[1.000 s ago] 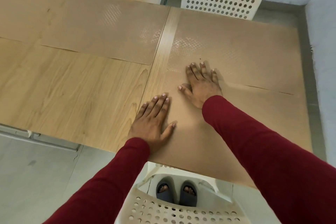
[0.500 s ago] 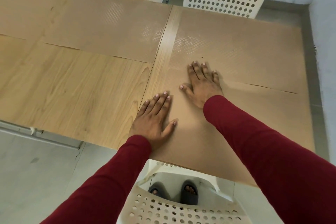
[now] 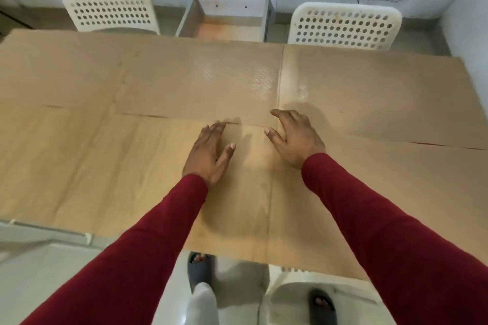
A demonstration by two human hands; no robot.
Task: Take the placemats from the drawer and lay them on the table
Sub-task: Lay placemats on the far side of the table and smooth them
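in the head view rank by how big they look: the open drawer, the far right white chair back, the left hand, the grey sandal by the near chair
1. far right chair back
2. open drawer, close behind, so unsure
3. left hand, nearer the camera, so flattered
4. grey sandal, partly hidden

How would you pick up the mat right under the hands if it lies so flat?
Probably by the near placemat's front edge, which overhangs the table toward the person. Come from below and in front there, fingers under, thumb on top. Elsewhere it lies flat, leaving nothing to pinch.
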